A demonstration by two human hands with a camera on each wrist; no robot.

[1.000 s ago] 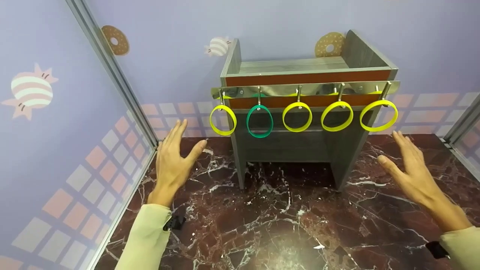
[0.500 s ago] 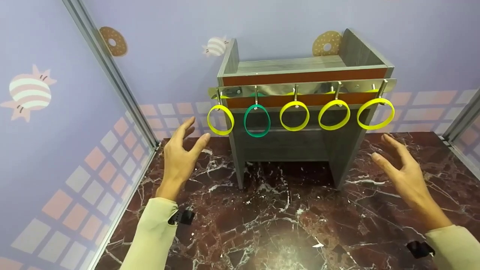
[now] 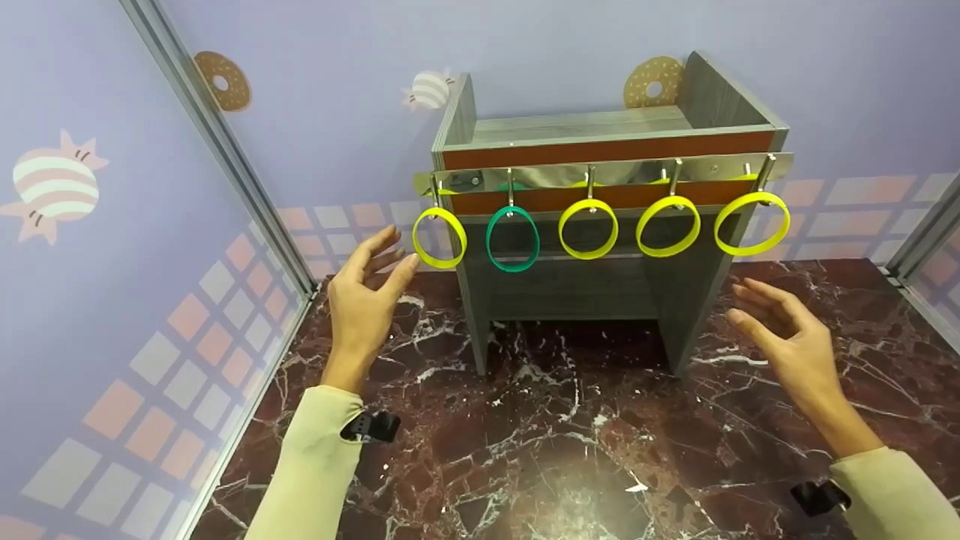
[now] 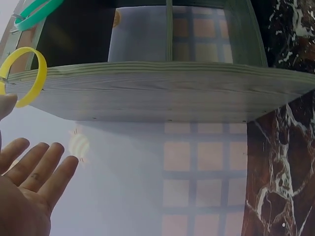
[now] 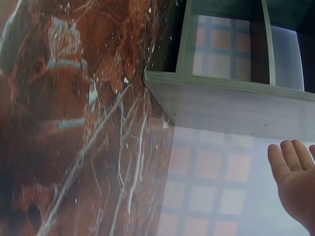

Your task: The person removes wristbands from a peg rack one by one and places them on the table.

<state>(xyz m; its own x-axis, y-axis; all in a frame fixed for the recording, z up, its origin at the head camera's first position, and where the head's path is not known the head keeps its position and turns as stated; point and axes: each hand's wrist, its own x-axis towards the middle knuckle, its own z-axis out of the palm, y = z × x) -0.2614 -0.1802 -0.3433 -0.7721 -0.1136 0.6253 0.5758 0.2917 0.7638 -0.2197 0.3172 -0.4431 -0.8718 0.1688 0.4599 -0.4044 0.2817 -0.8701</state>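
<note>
In the head view my left hand (image 3: 365,300) hovers just left of the leftmost yellow ring (image 3: 439,238), thumb tip right at its edge, holding nothing. That ring hangs from a hook at the left end of a metal hook rail (image 3: 551,175). Beside it hangs a green ring (image 3: 513,239), then more yellow rings, among them the one at the right end (image 3: 752,224). Below and right of that end ring is my right hand (image 3: 799,349), fingers relaxed and nothing in them. The left wrist view shows the yellow ring (image 4: 40,78) close above my left fingers.
The rail is fixed across the front of a grey wooden shelf unit (image 3: 574,296) with raised sides. It stands on a dark red marbled surface (image 3: 540,450). A patterned purple wall (image 3: 540,45) rises behind, and another panel (image 3: 97,300) runs along the left.
My left hand has moved right and slightly up, to the leftmost yellow ring, its fingers bending more. My right hand has come inward to the left, fingers also bending. The rings hang as before.
</note>
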